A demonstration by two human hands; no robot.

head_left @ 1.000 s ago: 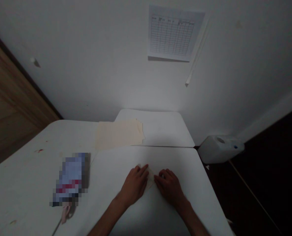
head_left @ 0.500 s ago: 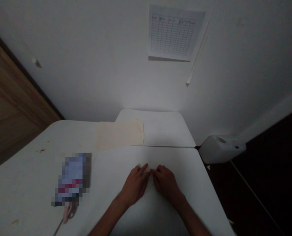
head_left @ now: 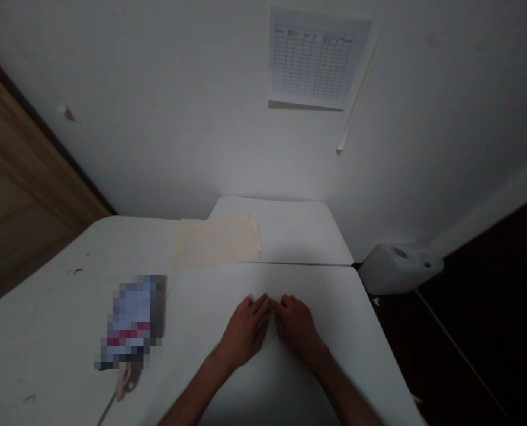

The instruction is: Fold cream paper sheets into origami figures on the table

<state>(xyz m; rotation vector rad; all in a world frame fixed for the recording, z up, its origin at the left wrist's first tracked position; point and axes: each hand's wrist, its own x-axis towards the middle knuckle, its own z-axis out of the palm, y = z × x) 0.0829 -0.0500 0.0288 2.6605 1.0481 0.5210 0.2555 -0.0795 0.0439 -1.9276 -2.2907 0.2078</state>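
Both of my hands rest side by side on a white table [head_left: 334, 307]. My left hand [head_left: 243, 334] lies flat with its fingers stretched forward. My right hand [head_left: 295, 327] lies next to it, fingers curved down onto the surface. Between and under the fingertips sits a small pale piece of paper [head_left: 270, 330], mostly hidden by the hands; only a sliver shows. The two hands nearly touch at the fingertips.
A stack of cream paper sheets [head_left: 217, 241] lies farther back. A blurred-out flat object [head_left: 132, 322] lies to the left, with pink-handled scissors [head_left: 120, 386] below it. A white plastic jug [head_left: 399, 267] stands on the dark floor at right. A printed chart [head_left: 314, 59] hangs on the wall.
My right hand has slid left toward my left hand, closing the gap over the small paper. My left hand has hardly moved.
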